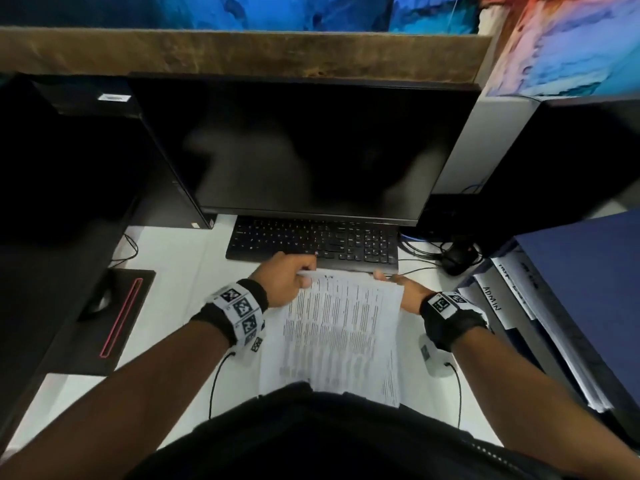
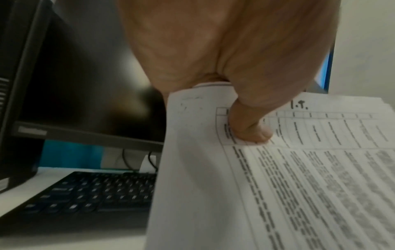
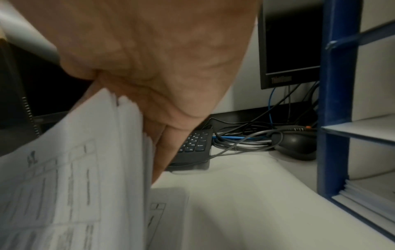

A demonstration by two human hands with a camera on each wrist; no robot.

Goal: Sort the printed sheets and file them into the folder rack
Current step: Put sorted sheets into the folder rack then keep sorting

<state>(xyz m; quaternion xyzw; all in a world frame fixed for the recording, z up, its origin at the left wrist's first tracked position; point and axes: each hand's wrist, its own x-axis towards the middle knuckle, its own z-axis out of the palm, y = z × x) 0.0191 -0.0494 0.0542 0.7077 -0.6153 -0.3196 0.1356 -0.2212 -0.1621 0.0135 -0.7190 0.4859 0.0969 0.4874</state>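
A stack of printed sheets [image 1: 343, 327] with tables of text is held above the white desk, just in front of me. My left hand [image 1: 291, 278] pinches its top left corner, thumb on the printed face [image 2: 250, 128]. My right hand [image 1: 398, 285] grips the top right edge, its fingers behind the sheets [image 3: 166, 145]. The blue folder rack [image 1: 568, 271] stands at the right; one of its slot labels reads ADMIN, and paper lies in its lower shelves [image 3: 367, 191]. One more printed sheet [image 3: 169, 208] lies flat on the desk under the stack.
A black keyboard [image 1: 311, 240] and a dark monitor [image 1: 304, 147] are right behind the sheets. A black mouse [image 1: 457, 261] and tangled cables sit between keyboard and rack. A black computer case [image 1: 69, 161] and mouse pad [image 1: 117, 317] fill the left.
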